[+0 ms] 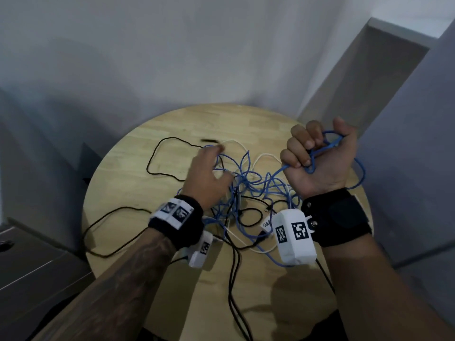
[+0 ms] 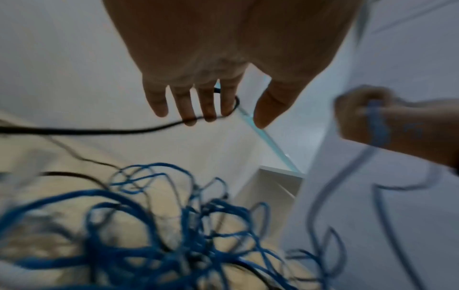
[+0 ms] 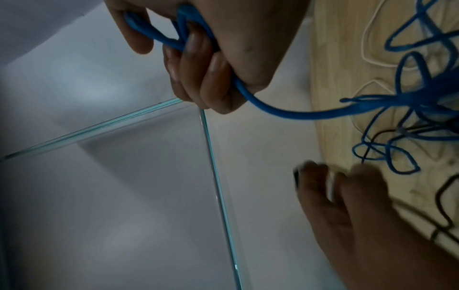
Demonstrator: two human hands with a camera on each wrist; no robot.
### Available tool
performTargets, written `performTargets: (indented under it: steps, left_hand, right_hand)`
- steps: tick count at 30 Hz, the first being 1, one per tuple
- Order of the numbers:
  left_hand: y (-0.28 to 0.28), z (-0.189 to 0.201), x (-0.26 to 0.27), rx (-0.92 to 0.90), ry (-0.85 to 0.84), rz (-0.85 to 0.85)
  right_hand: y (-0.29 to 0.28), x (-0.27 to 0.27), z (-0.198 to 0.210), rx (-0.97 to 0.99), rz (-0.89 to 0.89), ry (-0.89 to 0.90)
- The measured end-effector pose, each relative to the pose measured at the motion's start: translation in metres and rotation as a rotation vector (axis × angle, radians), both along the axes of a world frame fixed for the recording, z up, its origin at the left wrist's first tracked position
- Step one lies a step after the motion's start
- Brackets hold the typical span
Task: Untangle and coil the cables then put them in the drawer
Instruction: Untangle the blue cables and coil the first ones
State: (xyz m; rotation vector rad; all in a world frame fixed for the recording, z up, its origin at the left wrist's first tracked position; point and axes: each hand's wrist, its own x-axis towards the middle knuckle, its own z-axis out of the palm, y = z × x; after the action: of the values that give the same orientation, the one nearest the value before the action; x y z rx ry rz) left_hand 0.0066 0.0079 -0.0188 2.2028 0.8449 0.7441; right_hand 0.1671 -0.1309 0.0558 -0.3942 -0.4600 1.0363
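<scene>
On the left, a left hand (image 1: 209,175) with fingers spread loose over the mess, gripping nothing. In the middle, a tangled blue cable (image 1: 248,183) on the round table (image 1: 138,153). On the right, a right hand (image 1: 320,156) squeezed tight around blue loops.

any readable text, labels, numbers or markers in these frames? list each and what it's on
No legible words or numbers.
Small white paper tag amid the tangled cables on the round wooden table: handwriting, too blurred to read.
White wrist camera boxes: black-and-white square fiducial markers, no text.
White patch on the black left wristband: similar markers, blurred.
Wrist views: no text.
</scene>
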Motion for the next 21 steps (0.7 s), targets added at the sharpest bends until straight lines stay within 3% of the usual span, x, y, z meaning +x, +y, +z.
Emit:
performTargets:
  steps: [3,6,8,10,12,15,17,19,21]
  left_hand:
    - [-0.035,-0.002,0.013,0.001,-0.043,-0.253]
    - [-0.050,-0.025,0.019,0.028,0.044,-0.531]
    - [-0.052,-0.035,0.020,-0.031,0.019,-0.568]
    - [-0.048,-0.030,0.019,-0.265,-0.031,-0.473]
    - [-0.035,-0.021,0.017,-0.340,-0.104,-0.327]
    - [-0.021,0.000,0.010,-0.371,-0.281,-0.213]
    - [-0.024,0.013,0.006,-0.415,-0.364,-0.214]
    - [-0.028,0.020,0.004,-0.441,-0.415,-0.209]
    - [-0.027,0.022,0.004,-0.493,-0.381,-0.227]
  right_hand:
    - [0.005,-0.006,-0.003,0.024,0.011,0.019]
    - [0.007,-0.009,-0.006,0.039,-0.012,0.050]
    - [0.004,-0.008,-0.005,0.056,-0.038,0.063]
    - [0.000,0.000,0.000,0.008,-0.084,0.005]
    - [-0.003,0.007,0.003,-0.153,-0.217,-0.220]
    - [-0.003,0.003,-0.003,-0.515,-0.435,-0.901]
    - [0.001,-0.006,-0.014,-0.672,-0.339,-1.236]
    - [0.005,-0.016,-0.019,-0.711,-0.266,-1.516]
    - [0.011,-0.023,-0.017,-0.678,-0.389,-1.653]
